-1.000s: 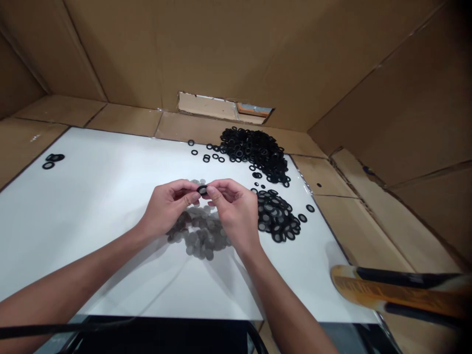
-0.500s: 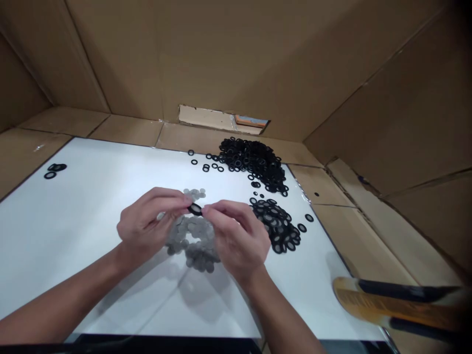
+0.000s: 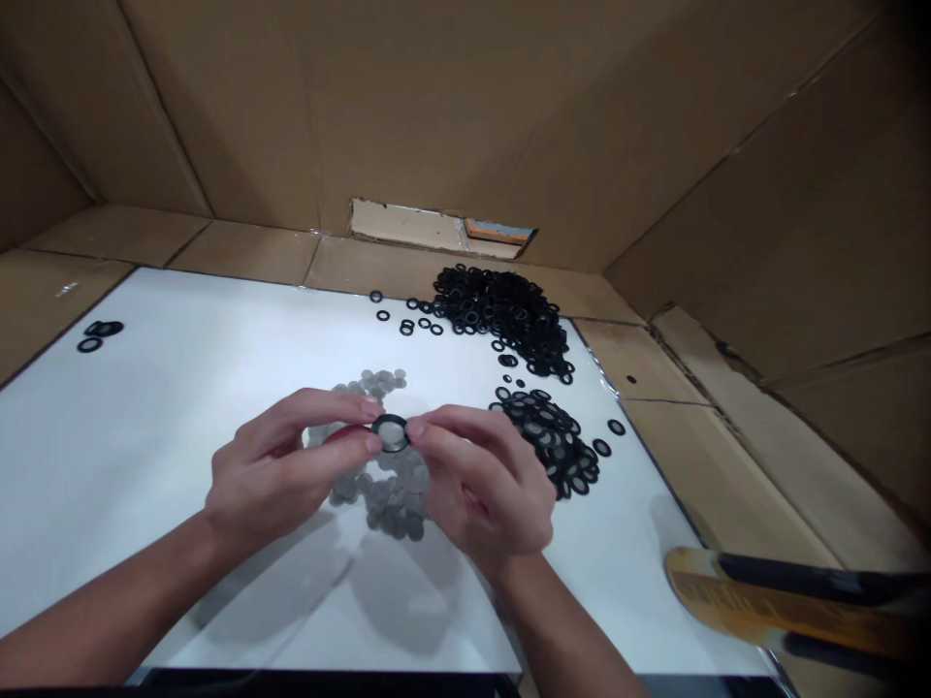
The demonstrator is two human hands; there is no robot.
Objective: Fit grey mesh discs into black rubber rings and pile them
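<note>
Between my two hands is a black ring with a grey disc inside it [image 3: 393, 433], held above the white board. My left hand [image 3: 280, 460] pinches its left edge between thumb and finger. On the opposite edge, my right hand [image 3: 487, 475] grips it the same way. Below them lie many loose grey discs [image 3: 397, 509], partly hidden by the fingers. Right of my right hand is a heap of black rings with grey centres [image 3: 557, 441]. Farther back sits a larger pile of black rings [image 3: 501, 310].
A few black rings [image 3: 90, 344] lie at the board's far left. Cardboard walls [image 3: 451, 107] with a slot surround the white board [image 3: 181, 359]. An amber and black object [image 3: 742, 591], its kind unclear, juts in at lower right.
The ring has tilted so its face with the grey disc shows more fully. Both hands have come slightly lower, and my left thumb and finger have spread farther apart around its edge.
</note>
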